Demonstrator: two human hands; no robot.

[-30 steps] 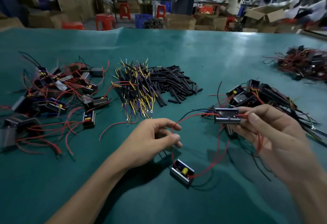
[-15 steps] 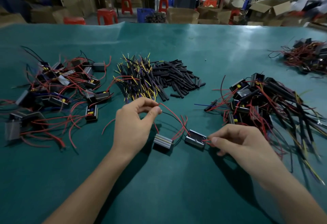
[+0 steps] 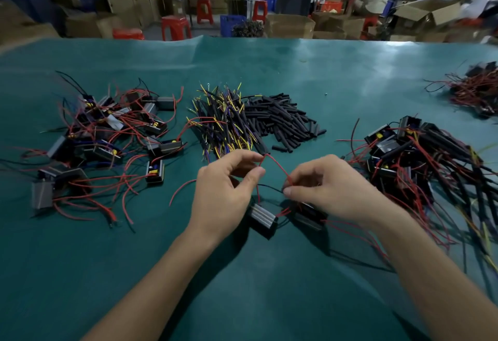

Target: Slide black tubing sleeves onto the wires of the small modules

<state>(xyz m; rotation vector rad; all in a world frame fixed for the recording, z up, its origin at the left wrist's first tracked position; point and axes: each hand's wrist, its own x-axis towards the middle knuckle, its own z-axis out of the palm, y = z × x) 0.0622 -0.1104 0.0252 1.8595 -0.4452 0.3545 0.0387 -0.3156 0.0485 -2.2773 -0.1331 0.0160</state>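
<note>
i see both hands over the teal-covered desk (image 3: pixel 242 300). my left hand (image 3: pixel 225 192) pinches a thin red wire (image 3: pixel 277 166) between thumb and forefinger; my right hand (image 3: pixel 331 189) pinches the same wire's other stretch. two small grey ribbed modules (image 3: pixel 262 216) lie on the desk just below the hands. the loose pile of short black tubing sleeves (image 3: pixel 283 122) sits beyond the hands, apart from them.

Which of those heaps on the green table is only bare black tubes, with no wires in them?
The heap of black tubing sleeves just right of centre. The bundle touching its left side shows yellow wire ends, and the other heaps hold modules with red wires.
</note>
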